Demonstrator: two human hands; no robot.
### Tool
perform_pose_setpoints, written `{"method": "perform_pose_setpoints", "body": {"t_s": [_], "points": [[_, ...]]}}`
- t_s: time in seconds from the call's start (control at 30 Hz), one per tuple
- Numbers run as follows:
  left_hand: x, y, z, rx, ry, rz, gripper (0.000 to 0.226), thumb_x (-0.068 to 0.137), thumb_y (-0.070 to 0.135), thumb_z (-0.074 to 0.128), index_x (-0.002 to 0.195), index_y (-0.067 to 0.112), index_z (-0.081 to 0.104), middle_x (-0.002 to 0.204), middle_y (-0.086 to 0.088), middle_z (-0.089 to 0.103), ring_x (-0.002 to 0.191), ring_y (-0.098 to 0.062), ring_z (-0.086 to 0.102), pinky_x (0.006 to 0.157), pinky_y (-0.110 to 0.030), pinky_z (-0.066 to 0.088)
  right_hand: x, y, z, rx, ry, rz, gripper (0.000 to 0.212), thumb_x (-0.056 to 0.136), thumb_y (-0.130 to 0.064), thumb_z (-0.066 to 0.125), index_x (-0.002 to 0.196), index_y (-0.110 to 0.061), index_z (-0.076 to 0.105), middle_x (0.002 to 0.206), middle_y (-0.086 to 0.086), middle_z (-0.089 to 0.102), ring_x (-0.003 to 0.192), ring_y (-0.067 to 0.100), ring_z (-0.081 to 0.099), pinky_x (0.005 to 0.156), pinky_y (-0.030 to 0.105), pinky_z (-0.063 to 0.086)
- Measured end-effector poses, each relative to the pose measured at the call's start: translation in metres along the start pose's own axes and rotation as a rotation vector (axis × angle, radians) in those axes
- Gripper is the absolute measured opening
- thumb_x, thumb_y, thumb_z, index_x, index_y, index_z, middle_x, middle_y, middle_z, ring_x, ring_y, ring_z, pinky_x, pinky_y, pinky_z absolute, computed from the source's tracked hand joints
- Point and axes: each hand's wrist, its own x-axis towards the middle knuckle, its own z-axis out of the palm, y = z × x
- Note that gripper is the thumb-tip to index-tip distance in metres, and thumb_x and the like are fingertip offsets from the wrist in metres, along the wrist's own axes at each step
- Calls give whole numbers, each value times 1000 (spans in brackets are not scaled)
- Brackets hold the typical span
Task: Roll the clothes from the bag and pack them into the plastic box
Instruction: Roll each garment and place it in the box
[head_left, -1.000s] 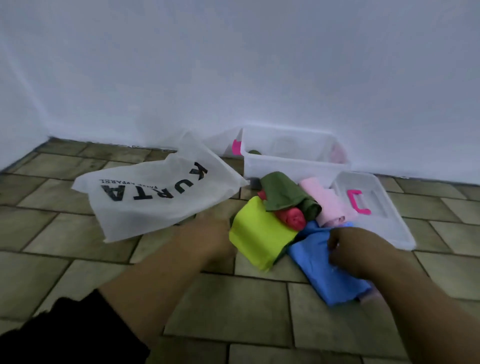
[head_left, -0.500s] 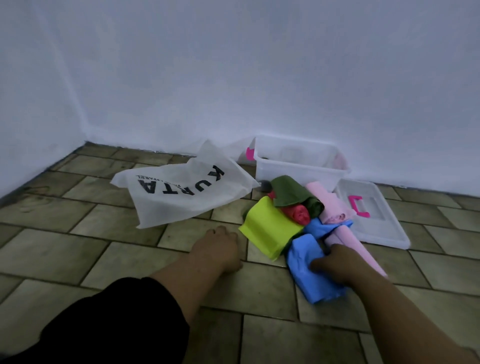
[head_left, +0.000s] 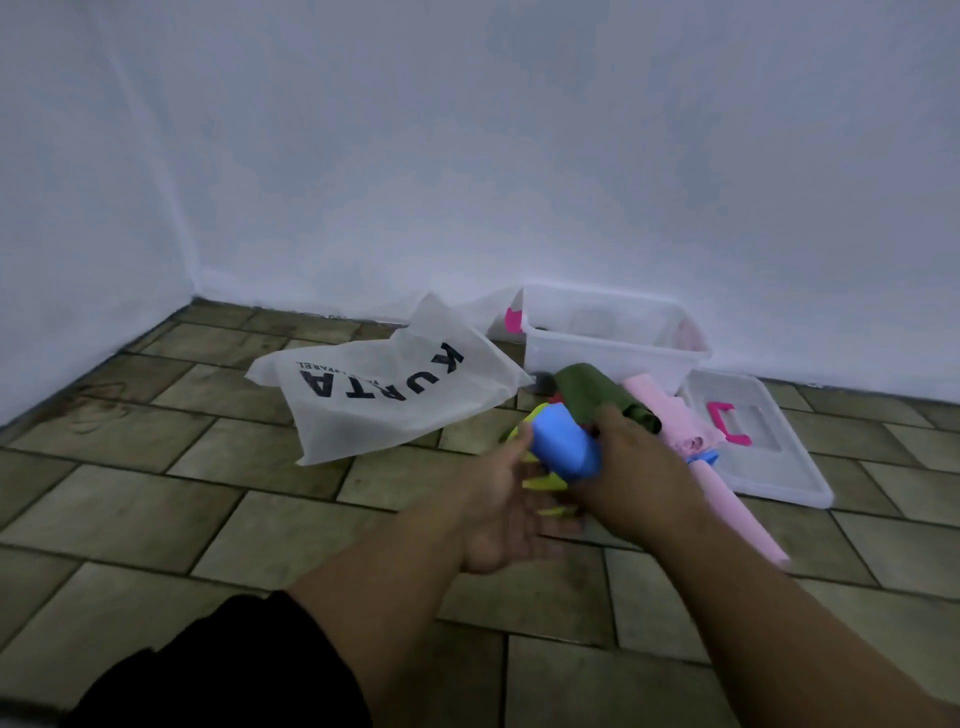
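My right hand (head_left: 631, 475) grips a rolled blue garment (head_left: 563, 441) and holds it up off the floor. My left hand (head_left: 501, 501) is spread open just left of the roll, fingertips touching its end. Behind them lies a pile of clothes: a yellow-green piece (head_left: 545, 483) mostly hidden by my hands, a dark green one (head_left: 592, 397), pink ones (head_left: 662, 410) and a bit of red. The clear plastic box (head_left: 608, 345) stands open against the wall. The white bag (head_left: 384, 392) printed KURTA lies on the floor to the left.
The box's clear lid (head_left: 763, 452) with a pink handle (head_left: 727, 423) lies flat on the tiles right of the pile. A pink clip (head_left: 513, 322) shows at the box's left end. White walls meet in a corner at the far left.
My right hand has lifted the blue garment, now a compact roll, off the floor. My left hand rose from the tiles to meet it. The view has tilted upward.
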Motion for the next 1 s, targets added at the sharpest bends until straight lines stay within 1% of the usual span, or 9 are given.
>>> {"method": "perform_pose_setpoints", "body": {"t_s": [0.1,0.23,0.3,0.37,0.43,0.57,0.77,0.9,1.0], "points": [[-2,34,-9,-157,206,171,58,86,64,44,114,16,60,107,-8,69,85,-25,65,74,-37,51,-3,-26,18,-193,135,-187,38,65,-27,62,101,-21,50,96,1,57,86,30,55,66,36,38],[-6,56,-37,332,671,519,40,86,48,54,118,24,55,121,-1,58,102,-20,59,91,-43,47,-19,-27,56,-244,18,-321,37,76,-26,52,113,-25,48,106,0,54,94,28,49,74,39,37],[-10,55,-38,523,588,575,22,90,40,51,104,25,59,113,-2,64,94,-19,61,90,-42,45,-26,-26,73,-247,-26,-355,37,81,-31,51,117,-28,46,110,-1,53,99,27,47,79,40,36],[-11,44,-32,740,352,402,24,96,33,42,100,17,59,107,-3,66,84,-18,62,78,-35,46,-30,-25,82,-249,-44,-335,40,81,-33,54,120,-29,47,111,-1,54,101,28,48,79,39,36],[-8,29,-32,1019,230,227,37,100,33,33,112,10,59,115,-7,62,97,-21,60,82,-33,48,-33,-22,85,-248,-50,-298,44,81,-33,52,124,-31,46,110,-2,52,103,27,46,77,38,36],[4,14,-45,1553,192,232,33,98,12,39,128,7,51,131,-14,53,119,-27,50,98,-37,38,-50,-15,81,-144,-87,-227,50,73,-36,55,122,-35,46,117,-2,46,109,25,43,77,37,39],[20,8,-60,1618,228,216,33,92,11,49,117,25,66,128,3,59,113,-14,54,88,-20,38,-81,-7,74,84,-62,-158,49,66,-45,41,111,-30,52,126,1,46,114,22,44,88,35,42],[34,12,-61,1682,253,250,24,86,16,60,106,23,68,117,3,65,104,-14,58,83,-20,40,-79,-15,75,145,-32,-90,45,62,-58,47,94,-26,50,107,-4,46,102,18,46,82,31,42],[43,16,-60,1786,280,206,21,81,28,67,100,20,63,109,-3,65,98,-20,59,77,-27,43,-69,-30,80,40,-30,13,66,55,-81,46,96,-30,42,108,-6,41,104,16,41,75,34,42]]}}
